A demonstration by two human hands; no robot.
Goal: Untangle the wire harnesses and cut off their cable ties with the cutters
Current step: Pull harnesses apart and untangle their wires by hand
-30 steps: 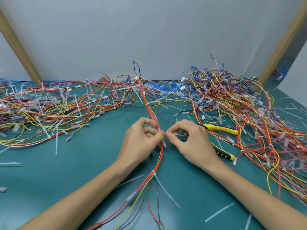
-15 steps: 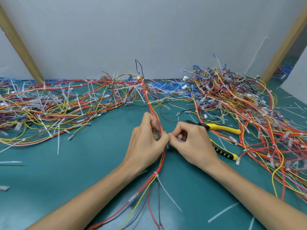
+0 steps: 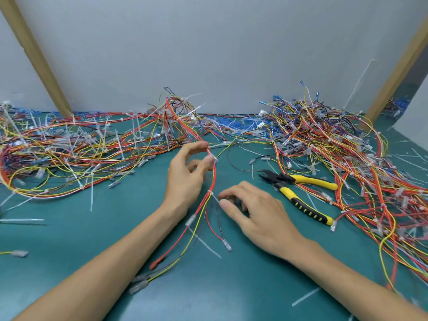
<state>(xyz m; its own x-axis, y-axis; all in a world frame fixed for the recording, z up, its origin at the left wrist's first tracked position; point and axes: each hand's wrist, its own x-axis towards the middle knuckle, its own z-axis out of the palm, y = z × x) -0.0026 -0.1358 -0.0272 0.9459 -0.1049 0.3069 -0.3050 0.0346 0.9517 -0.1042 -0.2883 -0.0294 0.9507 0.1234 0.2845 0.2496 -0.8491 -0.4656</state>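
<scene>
A single wire harness (image 3: 213,177) is held up near the middle of the green tabletop (image 3: 69,239); it is made up of thin red, yellow and black wires drawn into one slim bundle, and its upper end is lost in the tangle at the back. A white cable tie (image 3: 210,193) is seen round the bundle just below the left hand (image 3: 185,179), with its tail pointing down to the right; below this tie the wires are fanned out over the tabletop, and their ends are capped with clear-sleeved terminals. The harness is pinched between the thumb and forefinger of the left hand, whose other fingers (image 3: 195,163) are loosely curled behind it. The right hand (image 3: 257,214) is held low just beside the tie's tail, palm down, its fingers (image 3: 231,193) loosely bent and slightly spread; nothing is seen to be gripped in it. The cutters (image 3: 298,193), with yellow-and-black handles parted, are laid flat on the tabletop just right of that hand, untouched. Large heaps of similar harnesses (image 3: 69,149) bristling with white ties are piled to the left and right; cut ties are scattered about the tabletop.
</scene>
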